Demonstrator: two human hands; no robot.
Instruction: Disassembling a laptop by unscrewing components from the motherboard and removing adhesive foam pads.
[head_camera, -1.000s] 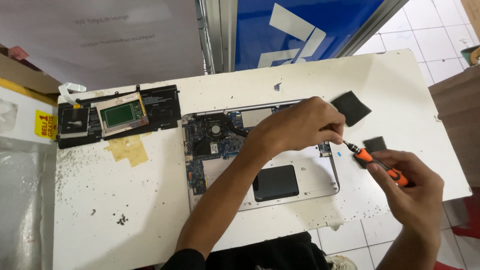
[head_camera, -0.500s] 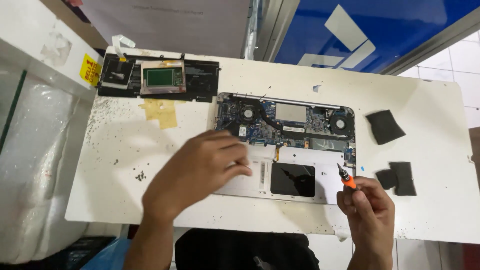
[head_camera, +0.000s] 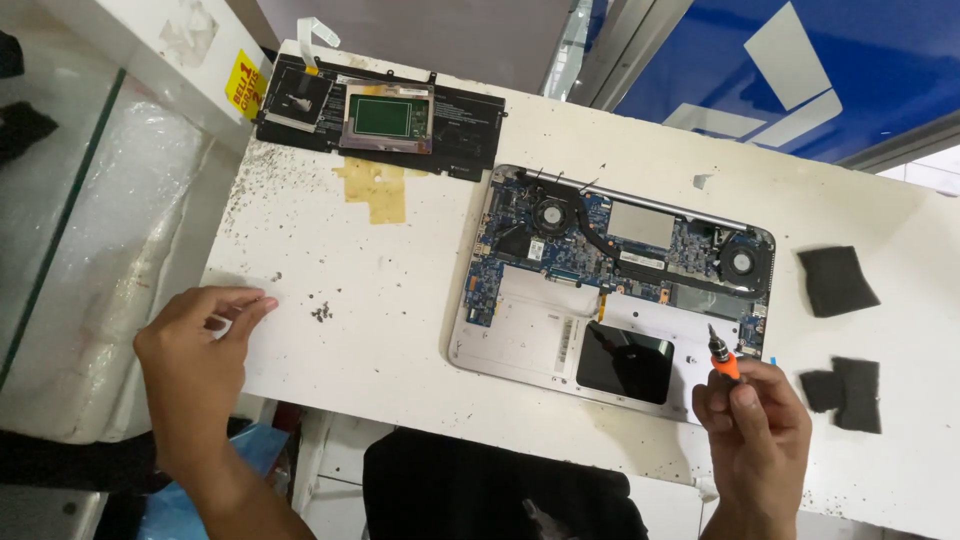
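Screwdriver (head_camera: 722, 358) | right hand (head_camera: 752, 420) fingers clamped on it | left hand (head_camera: 195, 345) fingers apart | yellow label (head_camera: 243, 86) top-left

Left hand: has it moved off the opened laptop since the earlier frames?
Yes. The left hand has left the opened laptop and now lies at the white table's left edge, well clear of the chassis.

Head view, steeply down over table (head_camera: 350, 330)
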